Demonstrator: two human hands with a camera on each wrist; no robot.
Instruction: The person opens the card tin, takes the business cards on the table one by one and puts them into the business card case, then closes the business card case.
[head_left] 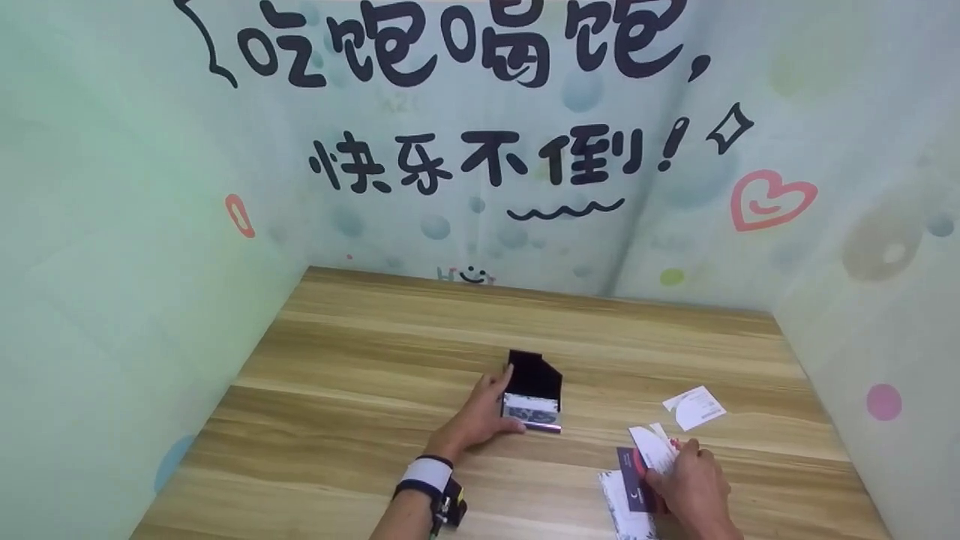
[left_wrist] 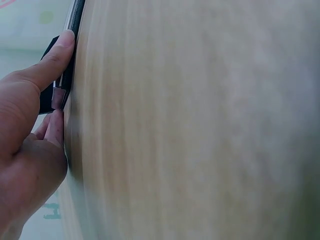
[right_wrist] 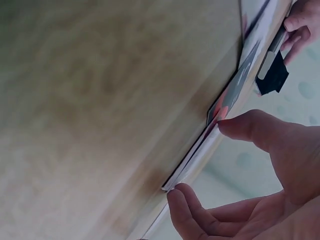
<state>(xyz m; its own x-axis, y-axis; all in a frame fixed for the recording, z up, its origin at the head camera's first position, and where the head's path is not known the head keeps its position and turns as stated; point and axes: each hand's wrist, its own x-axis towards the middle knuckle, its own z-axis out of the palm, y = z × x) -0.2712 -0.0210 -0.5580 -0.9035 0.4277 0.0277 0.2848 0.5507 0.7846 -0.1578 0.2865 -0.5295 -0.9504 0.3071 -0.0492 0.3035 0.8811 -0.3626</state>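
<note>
My left hand (head_left: 480, 414) grips a black card case (head_left: 534, 375) by its left side, thumb at the near edge. Its lid stands open toward the far side, and a patterned card (head_left: 531, 409) shows in the near part. Over a small group of cards at the right, my right hand (head_left: 696, 484) pinches a white card (head_left: 654, 452) by its edges between thumb and fingertips. Under that lie a dark purple card (head_left: 634, 480) and a white card with a leafy border (head_left: 616, 504). In the right wrist view the held card (right_wrist: 192, 155) lies low, near the tabletop.
Farther back on the right, white cards (head_left: 701, 409) overlap on the wooden table (head_left: 360, 352). Printed fabric walls (head_left: 420, 240) enclose its back and both sides. A strap with a small black device (head_left: 448, 504) sits on my left wrist.
</note>
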